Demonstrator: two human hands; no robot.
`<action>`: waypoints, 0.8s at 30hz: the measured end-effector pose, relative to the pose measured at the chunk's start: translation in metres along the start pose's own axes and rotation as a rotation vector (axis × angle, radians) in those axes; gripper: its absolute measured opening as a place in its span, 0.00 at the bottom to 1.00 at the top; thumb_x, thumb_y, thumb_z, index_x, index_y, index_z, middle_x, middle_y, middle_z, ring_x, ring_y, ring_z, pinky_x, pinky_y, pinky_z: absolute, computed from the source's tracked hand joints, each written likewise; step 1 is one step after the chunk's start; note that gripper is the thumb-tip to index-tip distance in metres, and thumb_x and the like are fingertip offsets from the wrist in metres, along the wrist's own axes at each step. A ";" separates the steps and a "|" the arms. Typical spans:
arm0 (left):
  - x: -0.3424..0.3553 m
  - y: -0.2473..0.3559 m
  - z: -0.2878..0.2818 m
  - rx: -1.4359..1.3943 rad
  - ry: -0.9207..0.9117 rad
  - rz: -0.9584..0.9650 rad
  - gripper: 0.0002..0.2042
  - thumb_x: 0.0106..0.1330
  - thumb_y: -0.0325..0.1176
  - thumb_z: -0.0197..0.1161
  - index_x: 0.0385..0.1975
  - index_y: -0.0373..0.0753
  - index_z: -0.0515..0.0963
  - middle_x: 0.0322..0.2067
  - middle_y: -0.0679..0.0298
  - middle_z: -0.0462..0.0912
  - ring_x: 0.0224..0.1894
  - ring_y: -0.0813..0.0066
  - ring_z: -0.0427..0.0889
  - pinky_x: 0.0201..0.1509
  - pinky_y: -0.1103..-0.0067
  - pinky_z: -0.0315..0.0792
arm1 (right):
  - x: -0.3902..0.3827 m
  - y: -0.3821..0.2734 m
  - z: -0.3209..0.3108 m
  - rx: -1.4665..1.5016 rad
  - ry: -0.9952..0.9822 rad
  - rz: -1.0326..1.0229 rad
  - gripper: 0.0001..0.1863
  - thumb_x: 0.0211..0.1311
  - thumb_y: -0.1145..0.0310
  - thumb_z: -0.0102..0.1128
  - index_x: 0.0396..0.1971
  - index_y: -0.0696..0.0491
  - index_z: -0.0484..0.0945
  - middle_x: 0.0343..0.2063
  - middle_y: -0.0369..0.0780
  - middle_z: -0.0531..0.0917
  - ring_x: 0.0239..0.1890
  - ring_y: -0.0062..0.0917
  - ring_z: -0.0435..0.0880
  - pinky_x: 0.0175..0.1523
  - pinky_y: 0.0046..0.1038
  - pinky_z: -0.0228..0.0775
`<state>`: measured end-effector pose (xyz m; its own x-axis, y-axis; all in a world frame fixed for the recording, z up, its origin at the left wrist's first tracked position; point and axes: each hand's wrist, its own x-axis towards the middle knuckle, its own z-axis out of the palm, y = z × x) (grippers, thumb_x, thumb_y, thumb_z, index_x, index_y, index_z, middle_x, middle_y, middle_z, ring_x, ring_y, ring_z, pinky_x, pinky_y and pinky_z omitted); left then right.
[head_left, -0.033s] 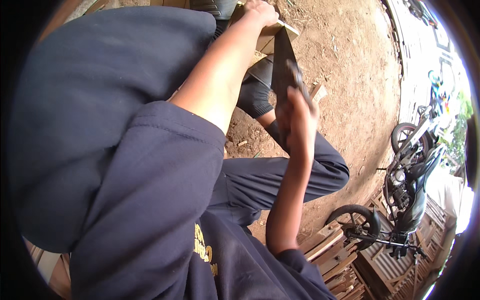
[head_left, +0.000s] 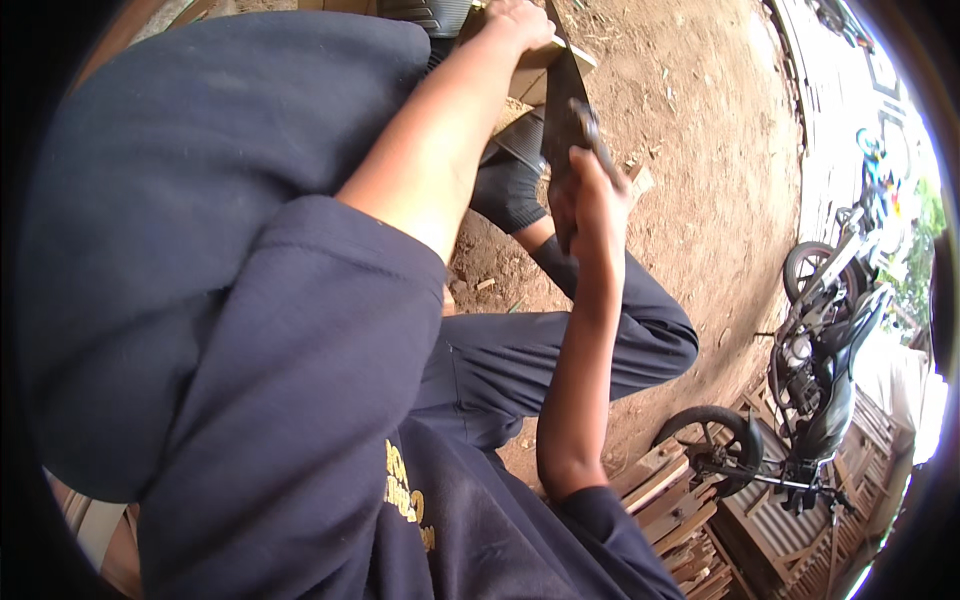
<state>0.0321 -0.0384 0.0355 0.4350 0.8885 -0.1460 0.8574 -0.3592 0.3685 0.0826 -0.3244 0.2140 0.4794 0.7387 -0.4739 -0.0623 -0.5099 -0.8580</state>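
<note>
A handsaw with a dark blade [head_left: 566, 105] is in my right hand [head_left: 597, 205], whose fingers wrap round its handle. The blade lies against the edge of a wooden board [head_left: 576, 52] near the top of the view, its far end running past the board. My left hand [head_left: 520, 22] grips the top of that board, to the left of the blade. Its fingertips are partly hidden by the hand itself and the upper picture edge. My foot in a dark sock and sandal [head_left: 510, 185] is just below the board.
Brown dirt ground [head_left: 700, 180] with wood chips spreads to the right. A small wood offcut [head_left: 638, 182] lies beyond my right hand. A motorcycle [head_left: 825, 385] is parked at the right, near stacked timber [head_left: 665, 500] at lower right. My bent knee [head_left: 665, 345] is under my right forearm.
My right hand has pushed the saw forward, up the view, so more of the blade reaches past the board. My left hand stays on the board.
</note>
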 end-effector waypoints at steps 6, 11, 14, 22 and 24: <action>-0.013 -0.011 0.004 -0.019 0.017 -0.128 0.19 0.64 0.47 0.50 0.39 0.43 0.85 0.42 0.57 0.85 0.48 0.61 0.84 0.52 0.67 0.76 | -0.072 0.022 -0.017 -0.002 -0.024 -0.051 0.07 0.62 0.69 0.56 0.25 0.52 0.73 0.10 0.27 0.64 0.09 0.09 0.59 0.13 0.15 0.48; -0.002 0.000 -0.002 0.011 -0.027 -0.031 0.18 0.63 0.45 0.51 0.39 0.44 0.85 0.42 0.57 0.85 0.47 0.61 0.84 0.48 0.66 0.78 | 0.018 -0.007 0.011 0.108 -0.030 0.088 0.12 0.61 0.66 0.59 0.20 0.48 0.69 0.09 0.27 0.61 0.08 0.11 0.58 0.13 0.18 0.48; -0.013 -0.006 -0.010 0.057 -0.037 0.017 0.17 0.63 0.45 0.51 0.38 0.44 0.85 0.40 0.57 0.86 0.46 0.62 0.84 0.47 0.66 0.78 | 0.016 0.006 0.004 -0.114 -0.093 -0.058 0.13 0.60 0.64 0.55 0.21 0.57 0.75 0.13 0.32 0.71 0.14 0.11 0.66 0.17 0.21 0.55; 0.005 -0.009 -0.003 -0.040 0.015 -0.098 0.18 0.64 0.45 0.51 0.40 0.43 0.85 0.42 0.56 0.85 0.47 0.60 0.84 0.48 0.66 0.77 | 0.004 0.007 0.000 0.012 0.021 0.026 0.06 0.62 0.68 0.58 0.27 0.53 0.76 0.11 0.26 0.65 0.10 0.09 0.60 0.15 0.17 0.49; -0.004 -0.004 -0.009 -0.049 -0.003 -0.066 0.18 0.64 0.46 0.51 0.40 0.43 0.85 0.41 0.56 0.85 0.47 0.61 0.84 0.48 0.66 0.77 | 0.024 -0.006 0.010 -0.009 -0.008 0.013 0.06 0.61 0.66 0.60 0.27 0.53 0.77 0.12 0.26 0.65 0.10 0.09 0.60 0.15 0.17 0.48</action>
<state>0.0245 -0.0378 0.0426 0.3787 0.9089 -0.1745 0.8700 -0.2853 0.4022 0.0858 -0.2995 0.2062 0.4718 0.7354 -0.4864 -0.0605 -0.5233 -0.8500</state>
